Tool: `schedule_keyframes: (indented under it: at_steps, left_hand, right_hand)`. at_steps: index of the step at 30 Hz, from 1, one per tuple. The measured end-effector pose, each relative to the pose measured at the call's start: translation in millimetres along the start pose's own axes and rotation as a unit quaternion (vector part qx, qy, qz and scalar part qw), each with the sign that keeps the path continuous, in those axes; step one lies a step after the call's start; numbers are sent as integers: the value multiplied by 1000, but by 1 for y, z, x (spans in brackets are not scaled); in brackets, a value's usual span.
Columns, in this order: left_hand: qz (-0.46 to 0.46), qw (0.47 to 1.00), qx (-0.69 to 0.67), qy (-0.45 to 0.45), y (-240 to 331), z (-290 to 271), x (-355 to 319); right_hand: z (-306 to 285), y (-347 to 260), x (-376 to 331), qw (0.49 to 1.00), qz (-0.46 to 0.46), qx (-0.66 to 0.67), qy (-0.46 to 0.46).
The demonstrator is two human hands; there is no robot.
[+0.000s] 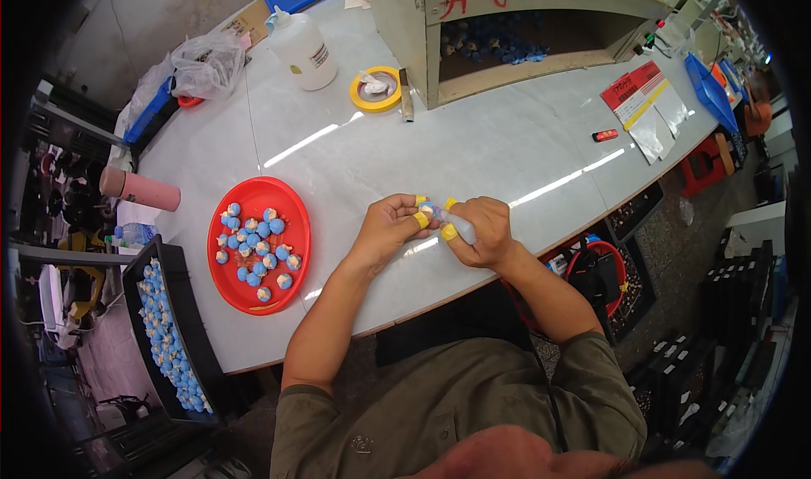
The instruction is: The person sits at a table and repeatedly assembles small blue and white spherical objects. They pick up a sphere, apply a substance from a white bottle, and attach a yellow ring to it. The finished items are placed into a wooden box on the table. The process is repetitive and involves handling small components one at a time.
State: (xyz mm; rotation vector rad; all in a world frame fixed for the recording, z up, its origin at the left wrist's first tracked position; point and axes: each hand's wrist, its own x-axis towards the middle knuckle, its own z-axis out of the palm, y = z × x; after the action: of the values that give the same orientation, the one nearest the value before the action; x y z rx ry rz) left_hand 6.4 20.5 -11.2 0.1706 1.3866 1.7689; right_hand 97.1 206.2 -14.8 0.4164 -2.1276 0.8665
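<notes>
My left hand (390, 227), with yellow wraps on its fingertips, pinches a small blue-and-cream figurine part (427, 209) above the table. Close against it, my right hand (483, 232) is closed around a small translucent squeeze bottle (450, 215), its narrow end toward the part. Yellow wraps also cover right fingertips. To the left of my hands a red round tray (221, 269) lies on the table, bearing several similar blue-and-cream parts (263, 248). The fingers partly hide both the held part and the bottle.
A black bin (144, 310) full of similar parts stands at the table's left edge, near a pink flask (139, 188). Farther back are a white bottle (302, 52), a yellow tape roll (377, 100) and an open-fronted cabinet (431, 65). A red marker-like item (605, 135) lies right.
</notes>
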Motion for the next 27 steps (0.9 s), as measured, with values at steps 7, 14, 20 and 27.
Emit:
schedule_keyframes:
  at_steps: [7, 14, 20, 27]
  left_hand:
    - [-4, 1000, 11, -2, -1, 0, 1]
    - [-1, 1000, 16, -2, 0, 2, 0]
    - [-23, 1000, -4, 5, 3, -3, 0]
    - [-48, 998, -42, 17, 9, -6, -1]
  right_hand:
    - [0, 2, -2, 1000, -2, 6, 1]
    - [1, 2, -2, 1000, -1, 13, 9]
    - [-14, 2, -8, 990, 76, 97, 65]
    - [-68, 25, -21, 935, 315, 134, 94]
